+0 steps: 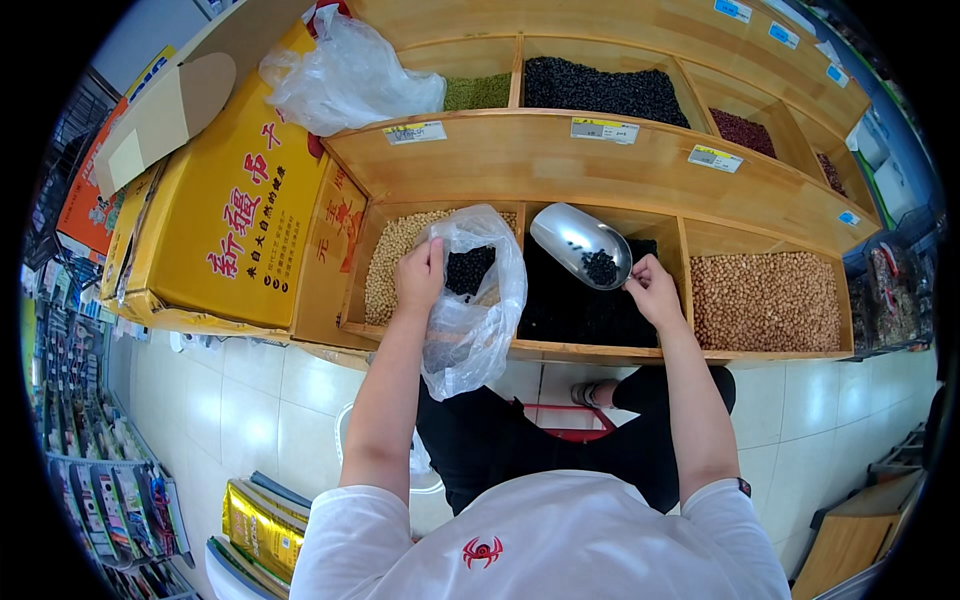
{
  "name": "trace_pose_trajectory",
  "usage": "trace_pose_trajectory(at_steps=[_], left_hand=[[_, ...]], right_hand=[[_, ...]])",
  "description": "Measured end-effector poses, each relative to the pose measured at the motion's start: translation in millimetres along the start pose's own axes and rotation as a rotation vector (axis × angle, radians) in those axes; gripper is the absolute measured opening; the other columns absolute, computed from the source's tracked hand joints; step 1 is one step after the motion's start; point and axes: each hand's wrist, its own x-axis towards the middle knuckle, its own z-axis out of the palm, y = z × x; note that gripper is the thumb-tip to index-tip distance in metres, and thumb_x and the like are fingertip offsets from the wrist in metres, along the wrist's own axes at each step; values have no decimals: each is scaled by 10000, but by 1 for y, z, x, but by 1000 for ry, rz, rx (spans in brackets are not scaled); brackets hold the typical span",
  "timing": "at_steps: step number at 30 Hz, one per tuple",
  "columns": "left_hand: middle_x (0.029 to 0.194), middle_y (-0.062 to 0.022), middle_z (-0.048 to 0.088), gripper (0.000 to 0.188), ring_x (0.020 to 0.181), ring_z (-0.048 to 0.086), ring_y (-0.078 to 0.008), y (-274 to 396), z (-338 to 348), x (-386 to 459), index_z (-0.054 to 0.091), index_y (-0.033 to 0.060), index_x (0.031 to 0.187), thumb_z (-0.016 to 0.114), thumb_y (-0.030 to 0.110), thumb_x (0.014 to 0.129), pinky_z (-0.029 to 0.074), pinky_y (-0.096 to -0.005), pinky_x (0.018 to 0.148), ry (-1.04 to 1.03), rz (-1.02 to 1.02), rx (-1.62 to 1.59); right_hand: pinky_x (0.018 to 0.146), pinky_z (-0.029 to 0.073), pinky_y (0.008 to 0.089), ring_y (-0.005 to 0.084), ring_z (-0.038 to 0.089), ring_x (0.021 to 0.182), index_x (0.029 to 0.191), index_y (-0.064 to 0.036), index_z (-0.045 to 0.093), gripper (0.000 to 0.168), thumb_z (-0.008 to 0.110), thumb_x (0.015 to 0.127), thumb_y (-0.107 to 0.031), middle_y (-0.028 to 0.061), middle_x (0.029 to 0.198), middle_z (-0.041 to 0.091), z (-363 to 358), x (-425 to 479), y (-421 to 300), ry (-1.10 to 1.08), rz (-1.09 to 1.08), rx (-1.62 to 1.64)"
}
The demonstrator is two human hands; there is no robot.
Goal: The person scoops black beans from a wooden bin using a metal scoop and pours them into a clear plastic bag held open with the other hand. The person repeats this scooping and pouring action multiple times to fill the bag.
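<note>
My left hand (419, 277) grips the rim of a clear plastic bag (480, 330), which hangs open over the soybean compartment's front edge. Black beans (466, 270) show inside the bag. In my right hand (651, 291) is the handle of a metal scoop (574, 232), held tilted over the middle compartment. A small heap of black beans (599, 264) lies near the handle end of its bowl. Dark beans (592, 319) fill the compartment beneath. Pale soybeans (390, 259) lie to the left, and peanuts or similar tan kernels (765, 300) to the right.
Wooden dividers (684, 277) separate the bins. An upper row holds green beans (478, 91), black beans (600, 86) and red beans (742, 133). A crumpled plastic bag (352, 75) lies over its left end. A yellow cardboard box (232, 202) stands at the left.
</note>
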Motion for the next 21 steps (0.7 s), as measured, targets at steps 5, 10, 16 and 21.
trace_pose_trajectory(at_steps=[5,10,16,21], left_hand=[[771,-230,667,366,729,658,-436,-2,1,-1,696,44,866,551,341,1023,502,-486,640,1,-8,8],[785,-232,663,362,746,653,-440,0,3,0,695,44,863,554,338,1020,503,-489,650,32,-1,-24],[794,-230,662,365,756,650,-442,-4,2,-1,691,45,863,555,345,1018,501,-491,651,8,-34,-26],[762,-227,643,365,718,632,-433,-6,3,-2,681,37,858,558,340,1020,490,-475,636,2,-50,-49]], right_hand=[[671,495,278,112,600,692,927,-19,555,188,722,864,-78,60,764,658,0,-3,-9,5,-47,-21],[673,496,275,112,611,694,928,-11,555,188,718,871,-84,77,764,672,1,-8,-46,7,-72,-20],[713,526,362,287,683,734,964,-16,561,248,712,842,-171,165,805,692,-9,-29,-162,-119,-54,-263],[755,542,496,409,689,856,1002,-58,581,250,686,853,-228,198,853,704,1,-51,-228,-290,-107,-706]])
